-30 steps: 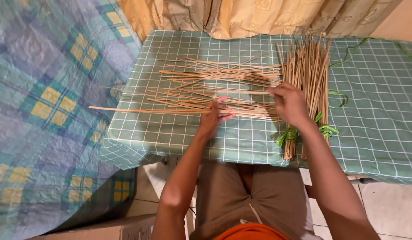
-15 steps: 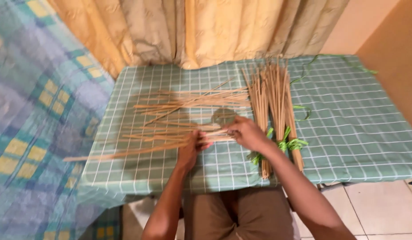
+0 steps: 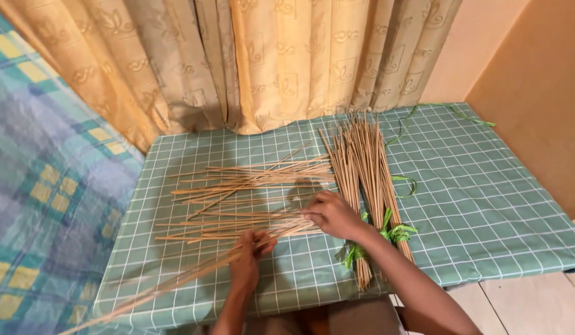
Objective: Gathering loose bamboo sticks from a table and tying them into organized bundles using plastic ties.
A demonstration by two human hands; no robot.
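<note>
Golden patterned curtains (image 3: 269, 62); bare tan wall (image 3: 535, 80); pale tiled floor (image 3: 535, 304)

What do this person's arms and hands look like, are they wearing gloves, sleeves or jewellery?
Both arms are bare from the bottom edge of the picture to the fingertips: no sleeves show and no gloves. The left hand and the right hand carry no ring, watch or bracelet that can be made out. The forearms are slim, and the fingers are uncovered.

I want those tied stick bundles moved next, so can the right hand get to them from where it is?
Probably yes: the right hand rests on the loose sticks right beside the tied bundles, with nothing lying between them.
</note>
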